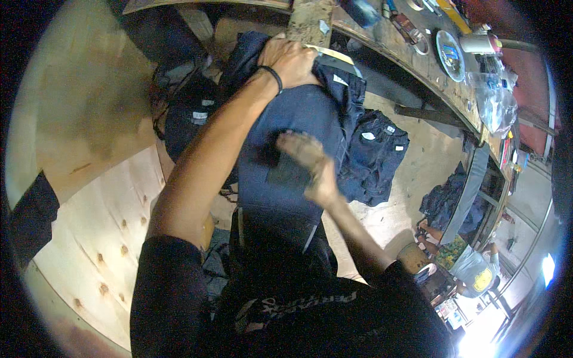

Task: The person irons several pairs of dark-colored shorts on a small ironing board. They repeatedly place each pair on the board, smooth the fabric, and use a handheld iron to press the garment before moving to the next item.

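Dark blue denim trousers (298, 113) stretch along a narrow wooden board (309, 21), running from the workbench toward my body. At their far end my left hand (289, 59), with a black band at the wrist, is closed on the bunched cloth. A pale strip and a white label show beside its knuckles. Over the middle of the denim is my right hand (307, 158), smeared by motion. A dark blur lies by its fingertips; whether it is a held thing or shadow I cannot tell.
More dark denim garments (376, 155) with white labels lie to the right, and another dark pile (188, 113) to the left. The workbench (382, 42) carries a round dish (449, 55), a roll (482, 43) and a plastic bag (495, 101). Another person (471, 268) sits at the lower right.
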Action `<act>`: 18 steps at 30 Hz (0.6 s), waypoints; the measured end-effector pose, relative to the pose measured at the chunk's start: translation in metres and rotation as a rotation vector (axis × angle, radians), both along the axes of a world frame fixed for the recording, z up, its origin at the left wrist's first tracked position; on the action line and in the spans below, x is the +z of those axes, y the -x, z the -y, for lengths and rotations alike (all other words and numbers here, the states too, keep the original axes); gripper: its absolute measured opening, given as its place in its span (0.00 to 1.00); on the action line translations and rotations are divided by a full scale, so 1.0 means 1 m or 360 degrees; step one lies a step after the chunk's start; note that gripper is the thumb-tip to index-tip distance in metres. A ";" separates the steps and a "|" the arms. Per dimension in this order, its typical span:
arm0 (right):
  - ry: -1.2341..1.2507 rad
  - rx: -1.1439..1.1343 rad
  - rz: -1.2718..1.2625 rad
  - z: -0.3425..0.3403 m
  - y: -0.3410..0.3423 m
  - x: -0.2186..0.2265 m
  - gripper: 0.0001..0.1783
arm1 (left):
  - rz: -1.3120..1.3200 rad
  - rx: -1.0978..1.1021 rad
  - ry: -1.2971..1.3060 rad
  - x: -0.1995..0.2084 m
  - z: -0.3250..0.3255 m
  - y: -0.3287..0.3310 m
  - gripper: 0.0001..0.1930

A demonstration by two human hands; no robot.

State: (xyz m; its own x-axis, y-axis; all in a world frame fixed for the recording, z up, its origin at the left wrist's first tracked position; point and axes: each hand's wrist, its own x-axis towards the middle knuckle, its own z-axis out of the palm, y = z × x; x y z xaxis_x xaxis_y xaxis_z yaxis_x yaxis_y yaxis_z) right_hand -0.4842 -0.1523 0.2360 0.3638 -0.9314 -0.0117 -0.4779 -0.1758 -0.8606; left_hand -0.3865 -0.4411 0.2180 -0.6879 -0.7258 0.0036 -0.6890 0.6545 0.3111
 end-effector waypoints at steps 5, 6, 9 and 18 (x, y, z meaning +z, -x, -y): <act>-0.0065 0.0447 0.0057 -0.041 -0.036 -0.033 0.32 | -0.0155 -0.0098 0.0067 -0.013 0.005 -0.001 0.28; -0.0125 0.0433 0.0034 -0.048 -0.041 -0.036 0.32 | -0.0136 -0.0099 0.0030 -0.016 0.007 0.000 0.28; -0.0226 0.0452 -0.0026 -0.052 -0.044 -0.026 0.35 | -0.0066 -0.0065 -0.0013 -0.018 0.011 0.003 0.30; 0.0763 -0.0869 -0.0694 0.122 0.059 -0.003 0.45 | -0.0545 0.1059 0.0598 0.004 -0.098 -0.043 0.50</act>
State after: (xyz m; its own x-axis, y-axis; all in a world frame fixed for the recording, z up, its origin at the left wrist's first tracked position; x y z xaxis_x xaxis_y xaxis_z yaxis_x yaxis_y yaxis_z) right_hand -0.5427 -0.2747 0.2328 -0.0838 -0.9152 0.3942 -0.8736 -0.1228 -0.4708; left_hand -0.3439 -0.3431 0.2223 -0.0333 -0.8886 0.4574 -0.8752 0.2469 0.4159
